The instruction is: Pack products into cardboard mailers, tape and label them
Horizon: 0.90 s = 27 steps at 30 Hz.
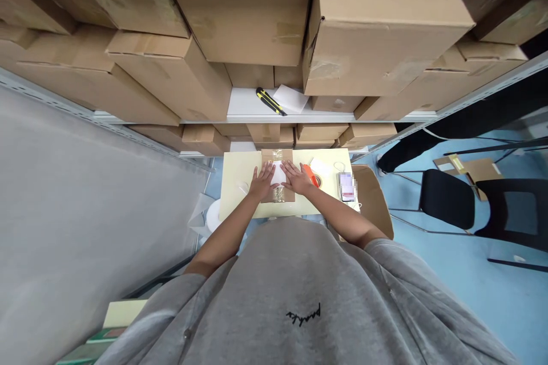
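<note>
A small cardboard box [268, 193] with shiny clear tape along its top lies on the pale yellow table [233, 182]. On the box is a white label [278, 174]. My left hand [262, 181] rests flat on the label's left side, fingers spread. From the right, my right hand [296, 177] lies flat on the label and box top, its fingers also stretched out. Close beside my right hand is an orange tape dispenser [311, 175] with a roll of tape.
A phone [347, 186] lies at the table's right, near white paper [320, 166]. Above, a shelf holds many cardboard boxes [385, 40] and a yellow-black utility knife [270, 101]. An open carton [372, 199] and a black chair [447, 198] stand right. Another person's dark-clothed leg [411, 145] shows beyond.
</note>
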{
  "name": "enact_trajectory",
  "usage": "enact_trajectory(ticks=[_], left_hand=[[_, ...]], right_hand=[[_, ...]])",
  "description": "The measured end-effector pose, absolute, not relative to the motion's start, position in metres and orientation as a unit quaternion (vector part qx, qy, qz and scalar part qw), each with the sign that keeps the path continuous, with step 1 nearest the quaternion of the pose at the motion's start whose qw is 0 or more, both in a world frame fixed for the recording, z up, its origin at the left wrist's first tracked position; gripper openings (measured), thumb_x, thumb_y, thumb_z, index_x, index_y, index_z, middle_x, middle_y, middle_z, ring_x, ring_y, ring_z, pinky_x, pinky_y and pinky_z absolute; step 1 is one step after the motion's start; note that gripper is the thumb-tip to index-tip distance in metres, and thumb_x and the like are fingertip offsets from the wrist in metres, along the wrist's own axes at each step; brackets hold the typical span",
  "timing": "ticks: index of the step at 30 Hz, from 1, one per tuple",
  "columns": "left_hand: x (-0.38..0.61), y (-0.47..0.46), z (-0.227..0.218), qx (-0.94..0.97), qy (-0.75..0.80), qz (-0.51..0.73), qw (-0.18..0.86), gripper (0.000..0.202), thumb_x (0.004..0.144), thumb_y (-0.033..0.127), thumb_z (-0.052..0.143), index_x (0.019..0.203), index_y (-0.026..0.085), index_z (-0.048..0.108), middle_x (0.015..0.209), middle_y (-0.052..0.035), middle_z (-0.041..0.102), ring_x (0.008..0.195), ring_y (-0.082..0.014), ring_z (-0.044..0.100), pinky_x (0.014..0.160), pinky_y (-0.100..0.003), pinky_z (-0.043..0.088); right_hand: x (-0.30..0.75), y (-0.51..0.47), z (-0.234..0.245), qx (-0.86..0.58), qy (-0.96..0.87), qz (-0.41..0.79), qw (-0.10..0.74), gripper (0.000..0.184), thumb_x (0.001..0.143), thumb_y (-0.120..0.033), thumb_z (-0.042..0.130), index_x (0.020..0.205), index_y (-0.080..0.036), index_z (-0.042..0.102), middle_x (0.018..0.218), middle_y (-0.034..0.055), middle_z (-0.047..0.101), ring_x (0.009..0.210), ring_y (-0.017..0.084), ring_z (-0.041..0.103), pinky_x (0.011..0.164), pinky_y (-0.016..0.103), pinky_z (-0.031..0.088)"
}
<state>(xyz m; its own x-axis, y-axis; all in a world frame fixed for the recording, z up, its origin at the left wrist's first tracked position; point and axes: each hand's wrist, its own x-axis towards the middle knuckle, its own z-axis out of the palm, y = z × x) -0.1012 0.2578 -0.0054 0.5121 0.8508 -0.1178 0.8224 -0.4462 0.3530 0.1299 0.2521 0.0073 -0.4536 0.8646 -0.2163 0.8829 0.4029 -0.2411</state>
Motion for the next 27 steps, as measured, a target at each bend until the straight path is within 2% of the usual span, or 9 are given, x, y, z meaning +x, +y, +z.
enact_trajectory(ticks=[3, 9, 15, 22, 27], left_hand=[[-0.099, 0.259, -0.002, 0.855, 0.491, 0.014, 0.166, 0.078, 0.106, 0.049, 0.049, 0.172, 0.019, 0.022, 0.178, -0.013, 0.018, 0.167, -0.0314, 0.011, 0.133, -0.06, -0.003], [-0.099, 0.258, -0.002, 0.851, 0.493, 0.023, 0.18, 0.076, 0.105, 0.047, 0.05, 0.172, 0.021, 0.024, 0.178, -0.0127, 0.019, 0.167, -0.0316, 0.011, 0.133, -0.062, -0.003], [-0.099, 0.256, -0.004, 0.844, 0.5, 0.044, 0.192, 0.068, 0.108, 0.04, 0.043, 0.171, 0.022, 0.026, 0.178, -0.01, 0.02, 0.167, -0.029, 0.011, 0.133, -0.061, -0.006], [-0.095, 0.251, -0.007, 0.832, 0.52, 0.057, 0.183, 0.071, 0.108, 0.041, 0.041, 0.171, 0.015, 0.024, 0.178, -0.0135, 0.017, 0.167, -0.0273, 0.013, 0.134, -0.057, -0.003], [-0.09, 0.247, -0.01, 0.823, 0.538, 0.058, 0.173, 0.071, 0.108, 0.041, 0.039, 0.172, 0.015, 0.022, 0.179, -0.0138, 0.016, 0.167, -0.0263, 0.011, 0.134, -0.057, -0.004]], right_hand=[[0.127, 0.253, 0.01, 0.525, 0.837, -0.153, 0.037, 0.083, 0.105, -0.059, 0.043, 0.174, -0.023, 0.015, 0.18, 0.009, 0.011, 0.167, 0.032, 0.007, 0.131, 0.067, 0.01], [0.125, 0.257, 0.013, 0.517, 0.842, -0.148, 0.042, 0.083, 0.104, -0.061, 0.044, 0.174, -0.026, 0.015, 0.18, 0.0054, 0.015, 0.167, 0.035, 0.009, 0.129, 0.069, 0.018], [0.123, 0.261, 0.019, 0.514, 0.841, -0.16, 0.047, 0.079, 0.103, -0.056, 0.048, 0.172, -0.027, 0.023, 0.179, 0.0057, 0.019, 0.165, 0.036, 0.015, 0.129, 0.071, 0.013], [0.118, 0.257, 0.024, 0.526, 0.834, -0.161, 0.047, 0.077, 0.105, -0.054, 0.045, 0.173, -0.029, 0.021, 0.18, 0.0047, 0.016, 0.166, 0.035, 0.012, 0.128, 0.072, 0.015], [0.118, 0.257, 0.022, 0.526, 0.833, -0.161, 0.061, 0.076, 0.104, -0.056, 0.045, 0.172, -0.029, 0.023, 0.18, 0.0041, 0.016, 0.166, 0.035, 0.011, 0.128, 0.074, 0.01]])
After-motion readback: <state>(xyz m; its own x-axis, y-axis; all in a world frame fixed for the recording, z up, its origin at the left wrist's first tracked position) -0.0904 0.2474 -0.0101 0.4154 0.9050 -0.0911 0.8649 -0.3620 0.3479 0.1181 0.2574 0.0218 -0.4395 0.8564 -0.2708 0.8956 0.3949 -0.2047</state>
